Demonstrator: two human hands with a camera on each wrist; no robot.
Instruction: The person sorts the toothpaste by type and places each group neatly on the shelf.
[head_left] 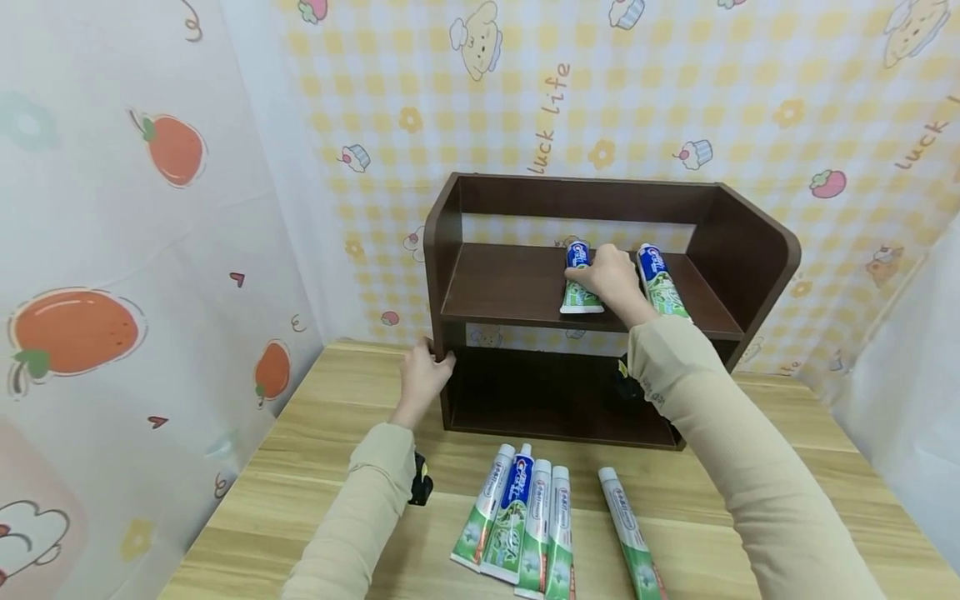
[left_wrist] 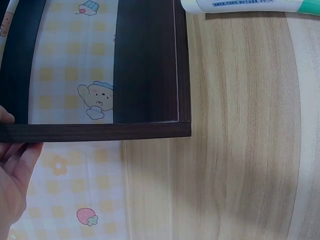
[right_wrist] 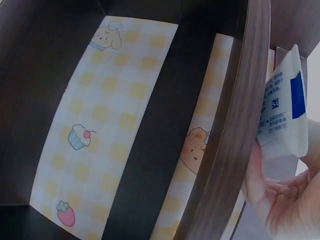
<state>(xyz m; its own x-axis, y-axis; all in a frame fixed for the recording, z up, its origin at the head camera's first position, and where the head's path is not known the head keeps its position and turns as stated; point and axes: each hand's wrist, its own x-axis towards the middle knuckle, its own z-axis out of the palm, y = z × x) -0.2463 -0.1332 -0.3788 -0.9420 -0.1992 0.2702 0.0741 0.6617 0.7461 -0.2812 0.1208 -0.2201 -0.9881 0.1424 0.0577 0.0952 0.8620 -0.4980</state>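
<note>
My right hand (head_left: 615,279) holds a blue, white and green toothpaste tube (head_left: 581,297) on the upper board of a dark brown two-tier shelf (head_left: 498,283). The tube's cap points to the back, and its flat end lies near the board's front edge. From below, the right wrist view shows the tube's white end (right_wrist: 285,117) beside the fingers. Farther right on the same board lies a matching toothpaste tube (head_left: 660,279), partly behind my right arm. My left hand (head_left: 423,379) grips the shelf's left side panel (left_wrist: 95,132), thumb on one face and fingers on the other.
In front of the shelf, several toothpaste tubes (head_left: 536,525) lie side by side on the wooden table (head_left: 300,467), caps toward the shelf. A single white and green tube (head_left: 630,529) lies apart to their right. Patterned cloth (head_left: 375,108) hangs behind the shelf.
</note>
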